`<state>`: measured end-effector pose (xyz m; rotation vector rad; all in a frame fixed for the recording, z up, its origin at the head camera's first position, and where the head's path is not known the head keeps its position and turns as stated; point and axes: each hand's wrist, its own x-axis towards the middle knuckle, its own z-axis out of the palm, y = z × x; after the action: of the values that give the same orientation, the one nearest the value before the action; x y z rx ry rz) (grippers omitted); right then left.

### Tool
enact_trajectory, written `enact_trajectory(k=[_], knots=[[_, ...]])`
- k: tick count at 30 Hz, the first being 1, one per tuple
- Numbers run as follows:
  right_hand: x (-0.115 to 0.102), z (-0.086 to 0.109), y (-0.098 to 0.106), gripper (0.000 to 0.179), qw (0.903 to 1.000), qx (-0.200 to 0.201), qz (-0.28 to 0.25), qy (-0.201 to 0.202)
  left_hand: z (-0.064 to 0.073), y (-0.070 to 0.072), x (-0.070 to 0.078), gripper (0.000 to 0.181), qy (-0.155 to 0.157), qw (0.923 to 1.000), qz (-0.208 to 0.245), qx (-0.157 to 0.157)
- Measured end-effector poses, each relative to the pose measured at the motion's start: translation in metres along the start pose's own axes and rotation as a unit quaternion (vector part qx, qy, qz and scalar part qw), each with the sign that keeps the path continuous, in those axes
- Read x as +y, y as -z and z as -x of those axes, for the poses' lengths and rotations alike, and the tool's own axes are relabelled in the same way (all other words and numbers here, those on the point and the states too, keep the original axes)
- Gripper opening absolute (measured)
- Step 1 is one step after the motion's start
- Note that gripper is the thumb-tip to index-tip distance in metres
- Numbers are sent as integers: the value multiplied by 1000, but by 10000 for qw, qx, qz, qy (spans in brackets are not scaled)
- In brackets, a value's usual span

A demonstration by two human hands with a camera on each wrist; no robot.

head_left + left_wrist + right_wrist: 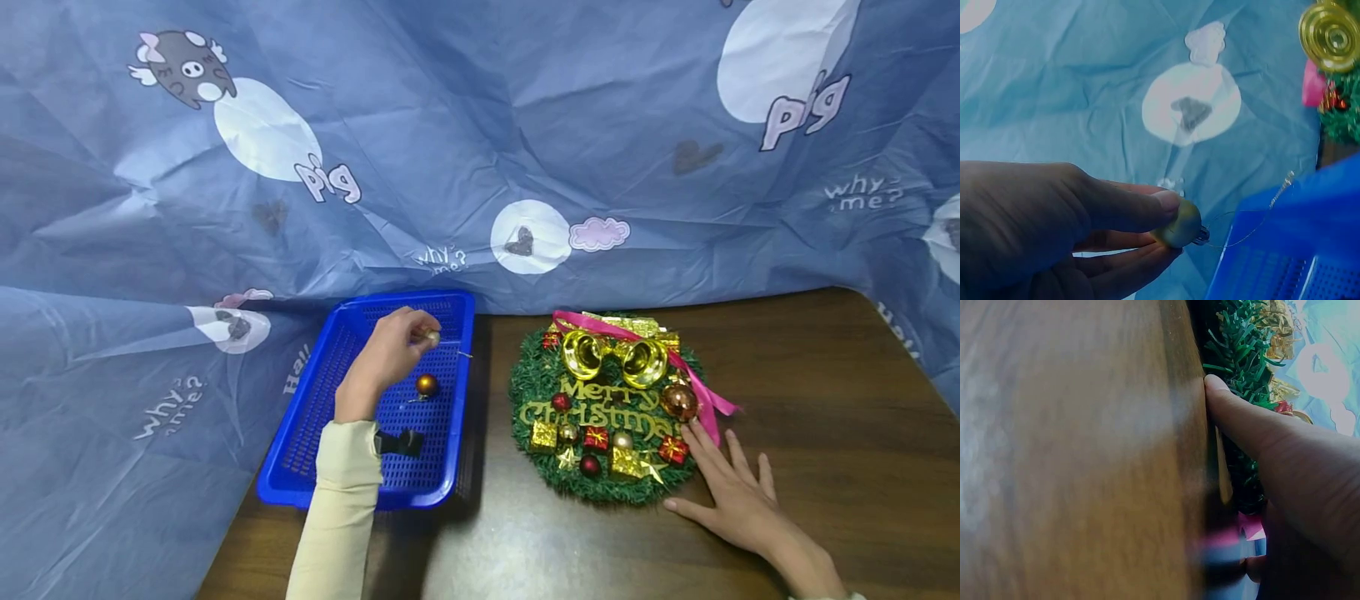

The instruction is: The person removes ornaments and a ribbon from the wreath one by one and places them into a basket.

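Behind everything, a blue printed cloth [420, 150] hangs at your far side, above the brown surface [495, 542]. On your left lies the blue basket [397, 502]; to its right, the green wreath [531, 379]. Your right hand [738, 500] spreads its fingers, fairly straight, at the wreath's near right edge. Your left hand [393, 346] is over the basket, where a black object [408, 443] and an orange bauble [427, 384] lie; its thumb and fingers pinch a small gold bauble [1182, 226].
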<state>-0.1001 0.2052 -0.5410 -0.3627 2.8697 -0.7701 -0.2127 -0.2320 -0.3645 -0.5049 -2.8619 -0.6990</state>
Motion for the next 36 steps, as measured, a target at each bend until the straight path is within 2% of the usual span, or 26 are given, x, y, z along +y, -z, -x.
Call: enact_trajectory(k=[9, 17, 25, 32, 36], knots=[[-1, 1, 1, 103, 10000, -14, 6, 17, 9, -2, -26, 13, 274, 9994, -230, -5], [0, 1, 1, 103, 10000, -21, 15, 47, 10, -10, -56, 16, 850, 9944, -442, -446], [0, 1, -1, 103, 10000, -53, 67, 0, 12, -28, -82, 14, 1324, 9839, -688, -988], [1, 0, 0, 104, 10000, -34, 71, -9, 9, -38, -92, 18, 1722, 9731, -753, -1334], [1, 0, 1, 104, 10000, -19, 79, 6, 6, -43, -95, 18, 1901, 9637, -812, -1692]])
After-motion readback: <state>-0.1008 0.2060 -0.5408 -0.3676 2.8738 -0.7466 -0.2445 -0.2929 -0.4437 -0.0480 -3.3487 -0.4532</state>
